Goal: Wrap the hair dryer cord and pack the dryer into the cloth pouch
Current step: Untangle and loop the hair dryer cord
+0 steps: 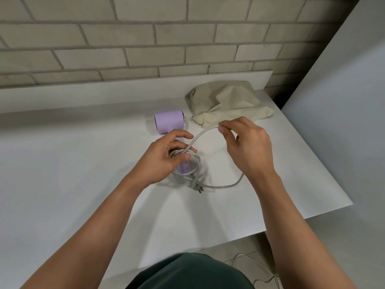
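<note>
The left hand holds cord loops on the dryer handle. The right hand pinches loose cord. The pouch waits.

Both forearms bare, extended forward, converging toward the middle. Left grip: wrist straight, fingers curled round the coiled cord, thumb pressed across the coils, forefinger arched above. Right grip: back of hand up, wrist bent slightly inward, thumb and forefinger pinching a loose run of the same cord, remaining fingers loosely curled. Grips near each other, not touching.
</note>
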Demonstrator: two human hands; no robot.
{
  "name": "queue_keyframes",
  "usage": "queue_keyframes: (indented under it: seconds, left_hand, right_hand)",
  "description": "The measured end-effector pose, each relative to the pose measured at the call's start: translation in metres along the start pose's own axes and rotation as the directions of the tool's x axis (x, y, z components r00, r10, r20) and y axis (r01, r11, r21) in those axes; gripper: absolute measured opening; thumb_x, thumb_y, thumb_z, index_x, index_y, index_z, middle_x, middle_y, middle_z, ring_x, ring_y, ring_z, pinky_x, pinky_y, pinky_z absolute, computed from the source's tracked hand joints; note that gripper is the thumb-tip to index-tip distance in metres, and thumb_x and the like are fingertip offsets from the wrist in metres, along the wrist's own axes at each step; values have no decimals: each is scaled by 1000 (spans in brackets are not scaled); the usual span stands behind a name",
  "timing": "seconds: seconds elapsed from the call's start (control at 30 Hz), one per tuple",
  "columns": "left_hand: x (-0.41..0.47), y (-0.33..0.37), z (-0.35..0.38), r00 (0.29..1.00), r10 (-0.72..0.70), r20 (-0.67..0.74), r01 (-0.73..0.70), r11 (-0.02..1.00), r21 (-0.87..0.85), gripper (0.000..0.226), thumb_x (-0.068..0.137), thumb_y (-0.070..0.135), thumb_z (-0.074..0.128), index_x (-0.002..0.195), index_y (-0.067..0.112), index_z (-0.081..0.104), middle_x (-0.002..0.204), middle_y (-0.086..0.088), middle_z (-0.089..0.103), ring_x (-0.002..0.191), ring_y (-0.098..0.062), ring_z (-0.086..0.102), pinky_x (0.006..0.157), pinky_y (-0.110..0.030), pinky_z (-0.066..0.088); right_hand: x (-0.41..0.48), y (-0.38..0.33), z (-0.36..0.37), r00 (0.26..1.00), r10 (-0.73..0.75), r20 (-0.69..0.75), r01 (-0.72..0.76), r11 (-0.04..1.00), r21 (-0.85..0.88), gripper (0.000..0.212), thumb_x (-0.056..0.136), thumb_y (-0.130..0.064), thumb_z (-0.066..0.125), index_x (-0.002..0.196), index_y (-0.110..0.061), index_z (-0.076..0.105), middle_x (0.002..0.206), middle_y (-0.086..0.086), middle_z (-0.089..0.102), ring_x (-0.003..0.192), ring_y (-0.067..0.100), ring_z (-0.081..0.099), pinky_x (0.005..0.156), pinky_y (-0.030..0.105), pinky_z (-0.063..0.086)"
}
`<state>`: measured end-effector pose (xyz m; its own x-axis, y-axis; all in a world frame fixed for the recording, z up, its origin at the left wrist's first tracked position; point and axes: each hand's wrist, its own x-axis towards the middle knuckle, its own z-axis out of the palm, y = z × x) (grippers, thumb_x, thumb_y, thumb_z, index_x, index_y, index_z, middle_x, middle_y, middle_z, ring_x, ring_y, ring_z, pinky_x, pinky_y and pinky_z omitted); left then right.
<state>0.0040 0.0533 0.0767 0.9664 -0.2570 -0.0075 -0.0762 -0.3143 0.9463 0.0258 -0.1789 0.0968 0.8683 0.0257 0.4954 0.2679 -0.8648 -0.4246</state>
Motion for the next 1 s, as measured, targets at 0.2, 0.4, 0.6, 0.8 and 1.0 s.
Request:
queue_keyframes:
  seconds: [0.2,0.4,0.6,0.8,1.0]
  left_hand:
    - [0,0,1,1000,4,-26,-4,1000,-26,30,93,11,75,115,29,64,104,7,80,105,-15,74,100,-47,55]
    - [2,2,2,1000,6,-22,-6,1000,7,24,91,19,79,106,32,65,101,12,80,106,-10,73,98,-44,54]
    - [1,1,1,995,23,-94,-9,989,145,21,87,22,82,101,28,67,96,14,78,79,9,66,70,-11,42]
    - [3,-1,-10,995,48,-83,-30,979,204,28,80,11,86,101,27,75,90,12,73,81,0,64,68,-15,48]
    - [0,-12,-16,998,11,-63,10,946,324,22,85,22,84,107,24,81,93,12,76,83,-2,65,78,-25,53]
  right_hand:
    - [-1,0,-2,997,47,61,-46,999,-20,21,103,-31,59,119,-31,72,119,-12,69,82,24,67,78,39,55]
    - [-11,-24,-1,876,-371,309,356,929,104,45,98,-24,64,140,-38,56,134,-13,60,107,19,65,70,42,59]
    - [-11,-29,10,879,-401,257,401,914,56,18,98,-30,66,112,-30,76,92,-6,65,84,23,64,53,36,51]
    - [-12,-26,12,922,-311,228,327,944,-34,13,102,-34,61,104,-29,73,101,-9,62,88,21,60,58,42,55]
    - [-3,-25,3,977,-210,-40,212,976,50,15,102,-31,62,104,-21,74,101,-4,66,81,21,65,58,41,55]
